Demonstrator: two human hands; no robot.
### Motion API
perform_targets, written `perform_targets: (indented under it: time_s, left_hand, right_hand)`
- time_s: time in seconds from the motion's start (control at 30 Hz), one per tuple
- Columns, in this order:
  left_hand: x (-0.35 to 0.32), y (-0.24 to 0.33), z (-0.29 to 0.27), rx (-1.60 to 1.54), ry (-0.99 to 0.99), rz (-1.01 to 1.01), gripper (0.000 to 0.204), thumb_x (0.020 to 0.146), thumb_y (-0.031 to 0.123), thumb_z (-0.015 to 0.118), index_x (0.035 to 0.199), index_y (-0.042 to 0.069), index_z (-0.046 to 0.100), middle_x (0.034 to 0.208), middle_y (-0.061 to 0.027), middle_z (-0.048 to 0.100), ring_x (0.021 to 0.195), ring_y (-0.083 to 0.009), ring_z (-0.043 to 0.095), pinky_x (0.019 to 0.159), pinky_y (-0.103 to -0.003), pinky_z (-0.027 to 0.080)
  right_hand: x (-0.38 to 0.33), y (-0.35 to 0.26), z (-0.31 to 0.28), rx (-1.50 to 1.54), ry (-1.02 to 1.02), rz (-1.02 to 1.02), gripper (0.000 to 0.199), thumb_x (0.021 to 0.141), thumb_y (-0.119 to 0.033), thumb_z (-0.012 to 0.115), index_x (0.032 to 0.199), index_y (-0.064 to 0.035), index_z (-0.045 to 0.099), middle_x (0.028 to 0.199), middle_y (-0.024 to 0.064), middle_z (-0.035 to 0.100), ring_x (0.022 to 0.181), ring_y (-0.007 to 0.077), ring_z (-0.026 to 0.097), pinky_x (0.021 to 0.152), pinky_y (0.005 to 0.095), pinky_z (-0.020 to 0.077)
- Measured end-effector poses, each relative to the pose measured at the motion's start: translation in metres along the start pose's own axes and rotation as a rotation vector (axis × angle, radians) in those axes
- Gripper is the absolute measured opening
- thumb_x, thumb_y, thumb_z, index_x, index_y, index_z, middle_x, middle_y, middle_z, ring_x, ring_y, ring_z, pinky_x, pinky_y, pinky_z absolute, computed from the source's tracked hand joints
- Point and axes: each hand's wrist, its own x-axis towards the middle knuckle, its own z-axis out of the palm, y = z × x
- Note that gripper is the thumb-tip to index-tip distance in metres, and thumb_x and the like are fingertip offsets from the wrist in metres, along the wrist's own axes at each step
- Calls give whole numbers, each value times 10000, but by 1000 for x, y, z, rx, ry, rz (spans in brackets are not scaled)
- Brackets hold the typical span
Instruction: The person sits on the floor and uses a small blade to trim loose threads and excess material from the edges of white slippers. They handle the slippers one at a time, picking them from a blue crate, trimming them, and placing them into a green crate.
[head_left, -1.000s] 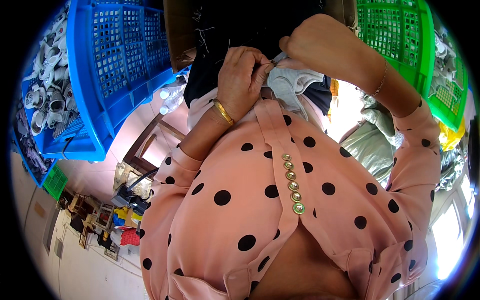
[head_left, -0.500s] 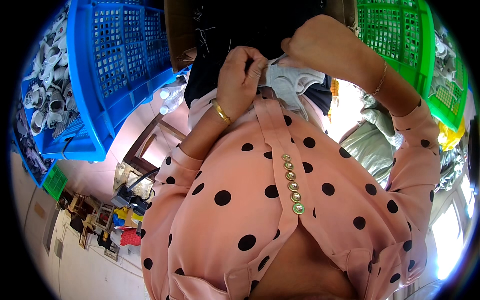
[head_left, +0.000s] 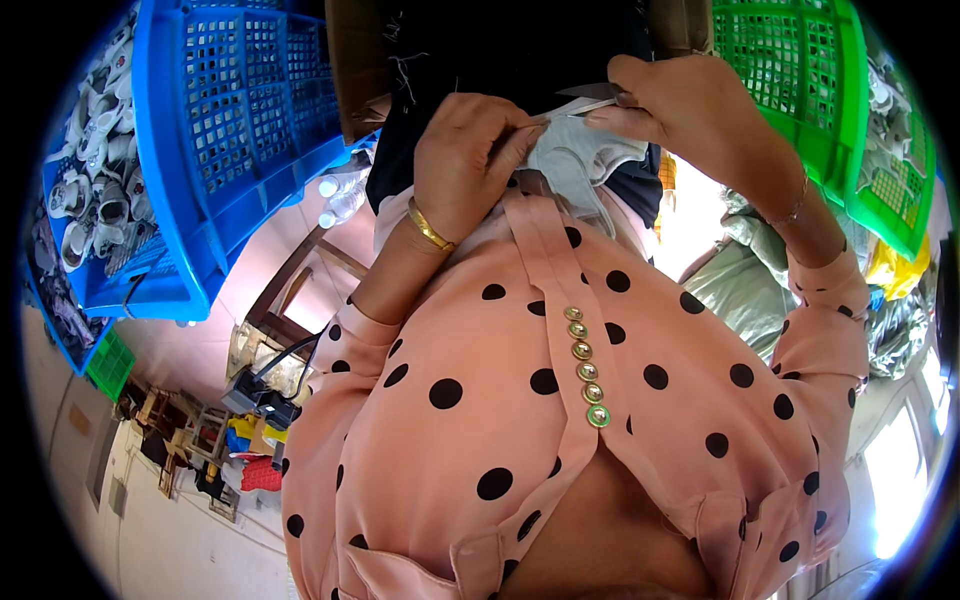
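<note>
A light grey shoe upper (head_left: 572, 158) lies over my lap, its straps and cut-outs facing up. My left hand (head_left: 465, 145) is closed, thumb and fingers pinching the upper's far left edge. From my right hand (head_left: 700, 105) pointed metal blades stick out to the left, apart from each other; they look like thread snips (head_left: 588, 91). The fingers of that hand are wrapped round the handle, which they hide. The blades lie along the far edge of the upper, close to my left fingertips. Black cloth (head_left: 510, 50) with loose white threads is beneath and beyond.
A blue plastic crate (head_left: 160, 150) stands at my left, beside many grey-white shoe uppers (head_left: 105, 190). At my right is a green crate (head_left: 850, 110) near more uppers. Cardboard (head_left: 352, 70) edges the black cloth. Clear bottles (head_left: 343, 200) and a grey sack (head_left: 740, 290) sit lower down.
My right hand has turned and shifted slightly right and nearer, so the blades now show. My left hand keeps its pinch on the upper, moving only a little.
</note>
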Motion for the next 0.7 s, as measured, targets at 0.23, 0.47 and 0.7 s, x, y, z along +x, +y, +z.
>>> perform_targets:
  time_s: [0.23, 0.47, 0.7]
  left_hand:
    - [-15, 4, -17, 13, -18, 62, 260, 752, 114, 729, 999, 125, 649, 1093, -49, 618, 946, -253, 559, 748, -329, 482]
    - [-7, 4, 1, 14, -67, 353, 432, 665, 43, 747, 1082, 135, 683, 1092, -38, 639, 941, -245, 593, 781, -313, 506]
    - [25, 10, -12, -9, 91, 490, 298, 697, 16, 692, 990, 68, 706, 1007, -76, 683, 890, -254, 629, 759, -322, 515]
  right_hand:
    - [-51, -39, 3, 490, -122, 308, 463, 777, -482, 715, 732, -41, 581, 578, 119, 545, 525, 262, 555, 496, 341, 408]
    - [-55, -58, 44, 862, -51, 493, 272, 825, -208, 690, 833, 23, 548, 634, 73, 511, 574, 159, 492, 574, 291, 418]
    - [-37, -50, 8, 1222, -27, 484, 120, 868, -93, 617, 807, -14, 551, 676, -60, 427, 626, 28, 349, 577, 190, 330]
